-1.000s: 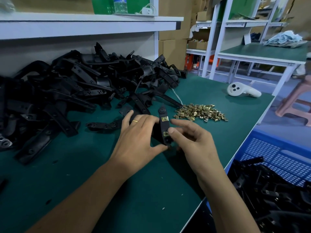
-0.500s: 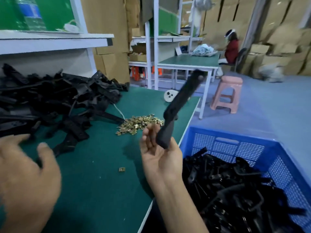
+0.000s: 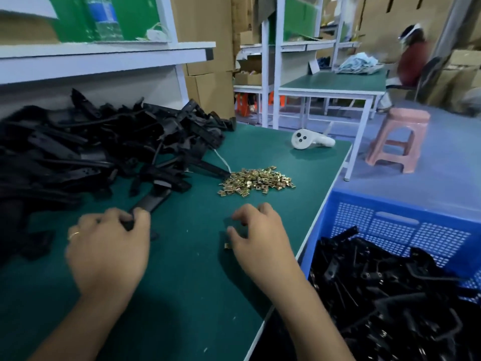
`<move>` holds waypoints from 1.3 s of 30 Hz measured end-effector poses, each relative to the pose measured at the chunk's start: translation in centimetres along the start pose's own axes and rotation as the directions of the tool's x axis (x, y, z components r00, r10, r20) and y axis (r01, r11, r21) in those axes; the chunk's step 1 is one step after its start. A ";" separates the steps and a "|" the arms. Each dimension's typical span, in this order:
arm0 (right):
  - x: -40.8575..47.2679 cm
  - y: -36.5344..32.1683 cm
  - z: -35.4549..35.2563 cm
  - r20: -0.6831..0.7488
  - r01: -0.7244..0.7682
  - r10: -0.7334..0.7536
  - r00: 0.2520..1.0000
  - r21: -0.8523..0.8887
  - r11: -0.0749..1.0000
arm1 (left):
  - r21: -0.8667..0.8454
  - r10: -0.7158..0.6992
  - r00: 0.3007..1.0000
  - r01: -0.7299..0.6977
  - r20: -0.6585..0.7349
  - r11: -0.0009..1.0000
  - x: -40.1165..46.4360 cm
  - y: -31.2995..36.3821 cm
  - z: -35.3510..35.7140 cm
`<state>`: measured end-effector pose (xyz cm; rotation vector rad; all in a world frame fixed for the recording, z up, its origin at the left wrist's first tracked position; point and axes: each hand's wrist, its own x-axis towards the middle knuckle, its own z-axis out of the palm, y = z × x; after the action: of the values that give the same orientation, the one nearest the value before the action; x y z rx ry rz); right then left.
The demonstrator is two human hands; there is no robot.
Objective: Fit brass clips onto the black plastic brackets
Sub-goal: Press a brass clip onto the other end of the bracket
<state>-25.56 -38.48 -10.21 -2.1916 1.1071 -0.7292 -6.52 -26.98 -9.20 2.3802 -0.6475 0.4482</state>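
While the left hand (image 3: 109,246) grips a black bracket (image 3: 149,201) on the table (image 3: 182,295), the right hand's (image 3: 256,238) fingers (image 3: 231,233) curl beside a brass clip (image 3: 228,245); whether they pinch it is unclear.

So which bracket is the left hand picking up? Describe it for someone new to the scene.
On the green work mat, look at the near edge of the big pile of black plastic brackets. The long flat black bracket juts toward the camera, its near end gripped by the left hand, unlike the others.
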 end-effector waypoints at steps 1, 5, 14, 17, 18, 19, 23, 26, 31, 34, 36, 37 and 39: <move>0.1 0.0 -0.4 0.057 0.005 -0.003 0.998 -0.034 0.999 | -0.062 0.040 0.999 -0.040 0.015 0.997 -0.2 0.4 -0.2; 0.3 -0.3 -1.3 0.137 0.047 -0.042 0.990 -0.033 0.998 | -0.340 0.256 0.965 -0.223 0.055 0.914 -0.6 0.5 0.1; 0.5 0.5 -2.5 0.269 0.124 -0.116 0.956 -0.014 0.992 | -0.208 0.580 0.721 -0.544 0.380 0.813 -0.1 -0.1 1.2; 0.5 0.9 -2.4 0.237 0.079 -0.093 0.967 0.068 0.995 | -0.202 0.578 0.701 -0.549 0.418 0.811 -0.5 0.0 1.3; 0.5 1.1 -2.3 0.214 0.058 -0.082 0.973 0.117 0.991 | -0.244 0.564 0.700 -0.511 0.439 0.824 -0.5 0.0 1.3; 0.6 1.2 -2.2 0.174 0.041 -0.074 0.982 0.186 0.982 | -0.295 0.549 0.694 -0.464 0.465 0.835 -0.5 0.0 1.2; 0.7 1.2 -1.9 0.015 -0.001 -0.006 1.000 0.463 0.886 | -0.377 0.523 0.617 -0.363 0.588 0.852 -0.6 0.0 0.6; 0.5 0.7 -1.6 0.042 -0.030 0.003 0.999 0.653 0.757 | -0.377 0.512 0.624 -0.348 0.591 0.859 -0.7 0.1 0.5; 0.5 -0.1 -0.6 -0.032 -0.075 0.153 0.988 0.760 0.645 | -0.373 0.550 0.665 -0.406 0.505 0.834 -0.9 0.4 0.7; 0.4 -0.6 -0.3 -0.007 -0.113 0.213 0.977 0.831 0.544 | -0.353 0.602 0.665 -0.488 0.442 0.798 -1.1 0.6 0.7; 0.3 -0.8 -0.4 0.013 -0.114 0.230 0.973 0.894 0.433 | -0.367 0.620 0.674 -0.502 0.402 0.783 -1.1 0.6 0.6; 0.2 -0.9 -0.4 0.012 -0.106 0.240 0.971 0.917 0.384 | -0.357 0.648 0.670 -0.542 0.363 0.761 -1.2 0.6 0.5; 0.2 -1.2 -0.2 0.027 -0.102 0.254 0.967 0.953 0.286 | -0.293 0.711 0.640 -0.648 0.291 0.703 -1.2 0.8 0.4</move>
<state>-24.97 -38.10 -9.13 -0.9385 0.6225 -1.0694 -7.86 -27.39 -9.72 1.9928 -1.7381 0.2051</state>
